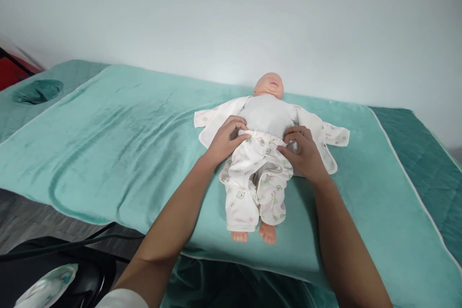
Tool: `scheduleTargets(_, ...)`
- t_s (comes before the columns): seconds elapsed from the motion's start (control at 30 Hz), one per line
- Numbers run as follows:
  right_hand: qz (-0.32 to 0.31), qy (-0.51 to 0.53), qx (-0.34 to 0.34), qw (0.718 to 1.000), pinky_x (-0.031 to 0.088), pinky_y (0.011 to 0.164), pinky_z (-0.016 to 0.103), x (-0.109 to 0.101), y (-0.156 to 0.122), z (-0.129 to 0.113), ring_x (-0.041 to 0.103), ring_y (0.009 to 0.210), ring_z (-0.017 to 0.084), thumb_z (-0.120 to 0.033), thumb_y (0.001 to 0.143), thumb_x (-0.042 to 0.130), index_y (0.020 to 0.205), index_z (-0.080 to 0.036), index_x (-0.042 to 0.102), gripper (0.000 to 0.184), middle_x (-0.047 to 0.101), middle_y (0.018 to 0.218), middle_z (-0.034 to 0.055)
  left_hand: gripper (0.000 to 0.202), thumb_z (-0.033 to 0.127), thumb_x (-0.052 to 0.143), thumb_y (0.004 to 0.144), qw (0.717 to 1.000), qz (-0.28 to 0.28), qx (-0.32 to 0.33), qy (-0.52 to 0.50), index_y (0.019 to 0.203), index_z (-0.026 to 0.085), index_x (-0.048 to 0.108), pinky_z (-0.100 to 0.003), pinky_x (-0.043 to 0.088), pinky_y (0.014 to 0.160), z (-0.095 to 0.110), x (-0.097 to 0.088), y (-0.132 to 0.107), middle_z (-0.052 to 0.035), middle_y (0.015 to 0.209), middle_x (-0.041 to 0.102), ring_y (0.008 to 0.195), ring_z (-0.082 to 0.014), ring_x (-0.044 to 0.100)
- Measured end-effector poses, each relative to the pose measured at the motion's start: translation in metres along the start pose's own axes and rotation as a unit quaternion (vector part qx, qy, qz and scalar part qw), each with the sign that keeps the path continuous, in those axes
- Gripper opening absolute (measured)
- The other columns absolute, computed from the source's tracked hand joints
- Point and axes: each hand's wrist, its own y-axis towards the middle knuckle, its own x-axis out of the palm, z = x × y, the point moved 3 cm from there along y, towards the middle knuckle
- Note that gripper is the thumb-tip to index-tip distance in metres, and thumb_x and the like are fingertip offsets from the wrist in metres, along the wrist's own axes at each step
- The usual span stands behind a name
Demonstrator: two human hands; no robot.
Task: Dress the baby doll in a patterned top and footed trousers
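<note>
A baby doll lies on its back, head toward the wall and bare feet toward me. White patterned pants cover its legs up to the waist. My left hand is closed on the waistband at the left side, thumb on the cloth and fingers along the edge. On the opposite side, my right hand pinches the waistband near the hip. A white jacket is spread open beneath the doll, sleeves stretched out to both sides. The doll's white torso shows above the pants.
A teal velvet cover with folds lies over the padded bed, which has a round hole at its far left. The white wall borders the back edge. At lower left are a black chair and a cable.
</note>
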Motion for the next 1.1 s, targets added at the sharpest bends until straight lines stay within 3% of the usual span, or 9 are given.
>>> scheduleTargets(0.13,-0.007,-0.017,-0.052,0.998,0.049,0.092,0.041,0.002,0.003,-0.005,0.061,0.102,0.023,-0.031,0.091,0.065,0.085,-0.024,0.056,0.013,0.061,0.106,0.0072,0.023,0.041,0.067,0.089,1.000,-0.011,-0.007,-0.006,0.086,0.021,0.056,-0.033,0.045,0.098,0.000,0.001,0.002,-0.0068,0.110,0.062,0.107,-0.0193,0.059)
scheduleTargets(0.27,0.023,-0.052,-0.063,0.996,0.049,0.082,0.037,0.006,0.007,-0.002,0.062,0.092,0.021,-0.030,0.096,0.058,0.084,-0.024,0.052,0.014,0.065,0.099,0.0060,0.018,0.037,0.058,0.094,0.999,-0.015,-0.033,0.028,0.087,0.022,0.050,-0.031,0.047,0.088,-0.001,0.004,0.008,-0.0040,0.103,0.065,0.098,-0.0175,0.060)
scheduleTargets(0.43,0.046,-0.098,0.006,0.994,0.046,0.070,0.033,0.012,0.015,0.012,0.058,0.074,0.019,-0.038,0.097,0.054,0.084,-0.024,0.051,0.020,0.063,0.082,0.0023,0.020,0.040,0.054,0.095,0.991,-0.002,-0.085,0.100,0.089,0.023,0.046,-0.028,0.041,0.072,-0.010,0.006,0.029,0.0016,0.085,0.062,0.075,-0.0149,0.055)
scheduleTargets(0.6,0.072,-0.060,0.104,0.990,0.042,0.065,0.031,0.013,0.033,0.029,0.053,0.068,0.017,-0.039,0.092,0.058,0.083,-0.024,0.051,0.019,0.057,0.074,-0.0013,0.018,0.036,0.054,0.096,0.992,0.002,-0.101,0.072,0.089,0.023,0.044,-0.027,0.036,0.065,-0.020,0.008,0.049,0.0044,0.074,0.053,0.068,-0.0137,0.050)
scheduleTargets(0.83,0.098,0.002,0.137,0.986,0.042,0.072,0.031,0.017,0.049,0.051,0.051,0.073,0.016,-0.036,0.086,0.063,0.082,-0.023,0.051,0.018,0.056,0.079,-0.0020,0.022,0.043,0.056,0.095,0.995,-0.014,-0.102,0.011,0.089,0.022,0.052,-0.026,0.040,0.069,-0.023,0.008,0.047,0.0033,0.075,0.054,0.072,-0.0137,0.050)
scheduleTargets(0.97,0.101,0.049,0.160,0.981,0.044,0.071,0.031,0.018,0.042,0.047,0.053,0.073,0.016,-0.039,0.088,0.063,0.088,-0.024,0.053,0.018,0.056,0.082,-0.0015,0.025,0.045,0.057,0.095,0.998,-0.001,-0.047,0.046,0.086,0.021,0.054,-0.030,0.045,0.079,-0.021,0.006,0.045,-0.0025,0.091,0.058,0.087,-0.0170,0.053)
scheduleTargets(1.1,0.082,-0.003,0.055,0.995,0.046,0.083,0.035,0.016,0.041,0.034,0.055,0.093,0.021,-0.041,0.094,0.057,0.089,-0.024,0.056,0.017,0.059,0.095,0.0035,0.025,0.043,0.055,0.096,0.997,0.008,0.022,0.070,0.083,0.021,0.051,-0.033,0.044,0.091,-0.018,0.006,0.047,-0.0056,0.101,0.057,0.101,-0.0192,0.053)
